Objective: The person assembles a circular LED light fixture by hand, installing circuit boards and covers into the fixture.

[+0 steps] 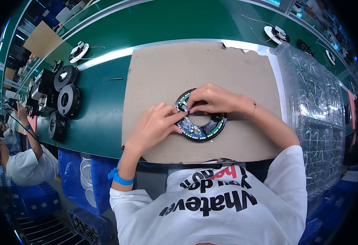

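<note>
Fingertips nearly together, my left hand (156, 124) and right hand (215, 99) meet at the inner left edge of the round black ring (193, 131), flat on the cardboard (162, 69), both equally near, any hold too hidden to tell!

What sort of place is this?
Most likely an electronics assembly workshop: a ring-shaped unit with an exposed blue circuit board on the bench, clear plastic trays at right, and more black-and-white ring-shaped units at left.
</note>
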`<action>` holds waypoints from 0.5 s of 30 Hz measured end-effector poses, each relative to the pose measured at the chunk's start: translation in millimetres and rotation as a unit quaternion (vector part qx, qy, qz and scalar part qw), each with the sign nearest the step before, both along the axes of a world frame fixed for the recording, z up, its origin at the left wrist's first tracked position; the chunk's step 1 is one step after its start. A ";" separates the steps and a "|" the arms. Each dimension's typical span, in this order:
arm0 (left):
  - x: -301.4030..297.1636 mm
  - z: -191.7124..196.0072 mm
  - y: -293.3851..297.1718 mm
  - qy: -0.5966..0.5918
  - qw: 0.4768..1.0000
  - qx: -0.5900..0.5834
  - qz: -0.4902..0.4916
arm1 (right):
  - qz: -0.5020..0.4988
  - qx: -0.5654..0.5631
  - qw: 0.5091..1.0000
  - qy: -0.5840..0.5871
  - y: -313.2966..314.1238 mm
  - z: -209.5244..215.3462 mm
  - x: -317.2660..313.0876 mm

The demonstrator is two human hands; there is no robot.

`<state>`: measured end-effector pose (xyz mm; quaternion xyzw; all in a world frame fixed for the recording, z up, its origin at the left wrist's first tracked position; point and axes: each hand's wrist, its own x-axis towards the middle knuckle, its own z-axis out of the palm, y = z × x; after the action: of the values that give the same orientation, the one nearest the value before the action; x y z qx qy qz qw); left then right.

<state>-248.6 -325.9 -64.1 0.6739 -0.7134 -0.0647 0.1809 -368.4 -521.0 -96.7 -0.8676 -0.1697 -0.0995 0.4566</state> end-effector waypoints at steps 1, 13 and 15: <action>0.5 0.1 -0.9 0.000 1.000 0.000 -0.001 | -0.006 0.000 1.000 0.001 -0.1 0.0 0.4; 14.0 -20.4 -1.8 -0.020 0.990 -0.107 -0.093 | -0.042 -0.020 0.999 -0.013 6.8 -1.7 4.3; 14.2 -21.2 -3.8 -0.020 0.988 -0.115 -0.097 | -0.051 -0.022 0.998 -0.013 6.9 -1.3 4.3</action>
<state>-234.4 -329.7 -85.3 0.5777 -0.7813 0.0138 0.2357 -364.1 -514.1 -98.0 -0.8837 -0.1330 -0.1307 0.4294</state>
